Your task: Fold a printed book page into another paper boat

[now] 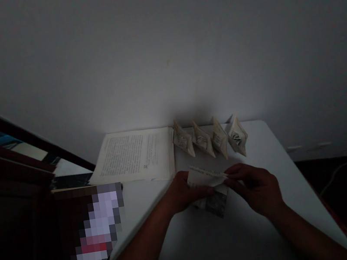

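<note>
A partly folded sheet of printed paper (205,177) is held above the white table between both hands. My left hand (185,193) grips its left side, with the thumb lying across the front. At the upper right corner, my right hand (254,185) pinches the edge between thumb and fingers. A darker printed part of the sheet hangs below the left thumb. Just beyond the hands, several folded paper boats (202,140) stand in a row; the rightmost paper boat (237,136) sits slightly apart from the others.
A stack of loose printed pages (128,155) lies at the table's back left, against the wall (162,61). On the left edge of the white table (179,252) is a pixelated, bright object (97,230). A pale cable (335,174) runs along the right.
</note>
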Demonstrator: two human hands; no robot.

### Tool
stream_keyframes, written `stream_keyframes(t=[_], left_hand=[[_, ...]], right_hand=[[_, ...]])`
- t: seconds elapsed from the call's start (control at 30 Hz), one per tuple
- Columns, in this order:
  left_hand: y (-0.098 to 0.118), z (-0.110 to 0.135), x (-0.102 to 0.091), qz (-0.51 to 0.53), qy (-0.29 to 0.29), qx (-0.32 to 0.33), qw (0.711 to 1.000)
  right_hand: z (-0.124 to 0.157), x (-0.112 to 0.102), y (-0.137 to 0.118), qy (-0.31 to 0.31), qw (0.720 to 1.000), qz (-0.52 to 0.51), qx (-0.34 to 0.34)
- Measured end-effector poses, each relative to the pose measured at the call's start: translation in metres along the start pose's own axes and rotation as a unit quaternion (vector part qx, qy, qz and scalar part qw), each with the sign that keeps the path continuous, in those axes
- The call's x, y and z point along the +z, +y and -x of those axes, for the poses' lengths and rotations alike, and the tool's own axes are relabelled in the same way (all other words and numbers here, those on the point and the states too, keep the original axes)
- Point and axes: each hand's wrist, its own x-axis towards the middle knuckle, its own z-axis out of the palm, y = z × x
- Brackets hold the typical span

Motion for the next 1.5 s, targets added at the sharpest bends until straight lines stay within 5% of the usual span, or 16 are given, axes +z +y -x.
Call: stream_keyframes(t=[0.47, 1.0, 1.23, 1.5], left_hand=[[0.0064, 0.001, -0.006, -0.016, -0.037, -0.023, 0.999], [0.0008, -0.0022, -0.0019, -0.025, -0.007, 0.009, 1.0], [0.0, -0.0014, 0.0005, -0.009, -0.005, 0.0, 1.0], [-0.0029, -0.0015, -0.0001, -0.015, 0.043, -0.003, 0.999]], right_hand=[[-0.0039, -0.002, -0.0031, -0.036, 0.999, -0.005, -0.039], [-0.0033, -0.0005, -0.007, -0.005, 0.999, 0.02, -0.033], [-0.0019, 0.0031, -0.0079, 0.029, 0.999, -0.01, 0.025], [-0.0032, 0.0037, -0.007, 0.068, 0.977, -0.113, 0.167]])
